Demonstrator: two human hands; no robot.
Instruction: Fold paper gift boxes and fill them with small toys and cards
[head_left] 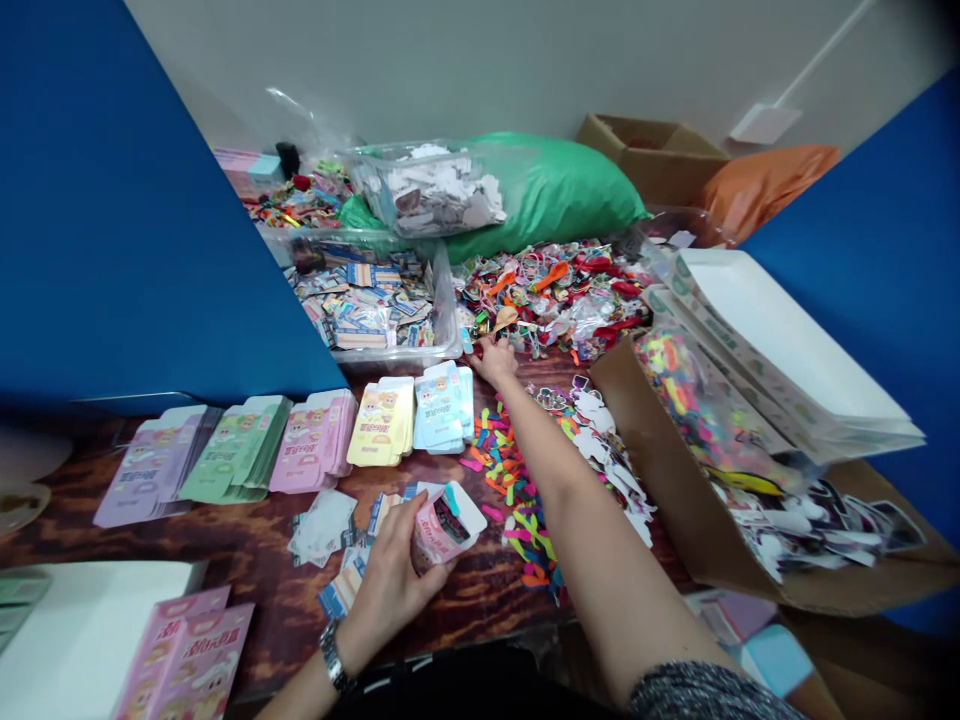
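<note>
My left hand [394, 570] grips a small pink printed carton [439, 540]. Its top is unfolded, and a teal piece and dark contents show inside. My right arm stretches forward over the table. At the front edge of a heap of mixed trinkets [555, 295], my right hand [496, 362] has its fingers apart, touching or just over small pieces. Any piece under the fingertips is hidden. Between my arms lie bright loose balloons [506, 470]. Beside the left hand rest pale square cards [324, 527] and striped blue-and-tan packets [346, 585].
Stacks of flat cartons in purple [154, 465], green [236, 450], pink [313, 440], yellow [381, 422] and blue [442, 408] line the left. Behind stands a clear bin [450, 325] of packets. A cardboard box [660, 480] and white cutouts [600, 430] lie right.
</note>
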